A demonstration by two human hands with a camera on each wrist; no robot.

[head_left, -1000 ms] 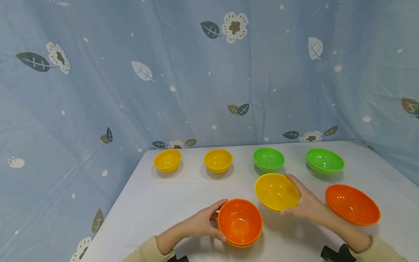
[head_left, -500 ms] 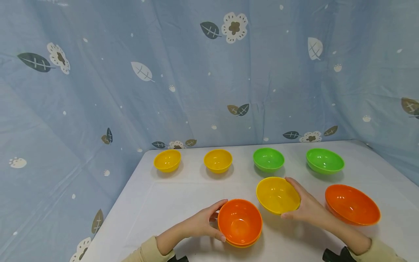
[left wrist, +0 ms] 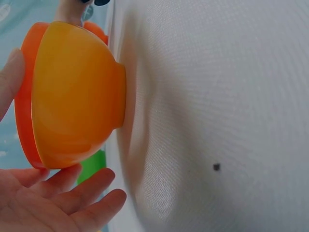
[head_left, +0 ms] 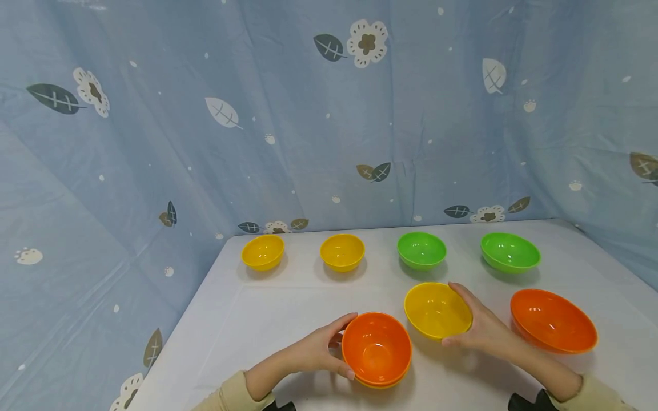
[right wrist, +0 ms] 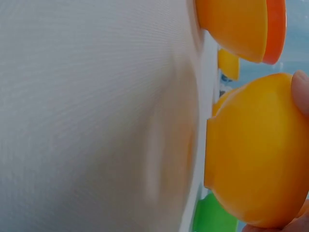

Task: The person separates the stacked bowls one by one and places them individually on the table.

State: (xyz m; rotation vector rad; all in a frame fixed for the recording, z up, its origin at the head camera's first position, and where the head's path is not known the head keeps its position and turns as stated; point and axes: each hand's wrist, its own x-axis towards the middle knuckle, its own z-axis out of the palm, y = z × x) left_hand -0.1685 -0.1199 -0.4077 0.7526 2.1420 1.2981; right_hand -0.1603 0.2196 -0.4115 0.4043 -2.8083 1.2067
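Note:
In the head view, an orange bowl (head_left: pixel 377 347) sits nested in a yellow bowl (left wrist: pixel 79 101), whose outside fills much of the left wrist view. My left hand (head_left: pixel 320 346) holds this pair from the left, thumb at the near side and fingers at the far side of the rim. To the right, a second yellow bowl (head_left: pixel 437 311) is tilted slightly in my right hand (head_left: pixel 479 325), which grips its right side between thumb and fingers. Its foot shows close over the white tabletop in the right wrist view.
Along the back stand two small yellow bowls (head_left: pixel 263 253) and two green bowls (head_left: pixel 422 251). A large orange bowl (head_left: pixel 553 321) sits at the right, beside my right forearm. A blue patterned curtain (head_left: pixel 288 114) hangs behind the white table (head_left: pixel 247 308).
My right hand has lowered the yellow bowl a little, toward me and slightly right. My left hand and the nested bowls have stayed in place.

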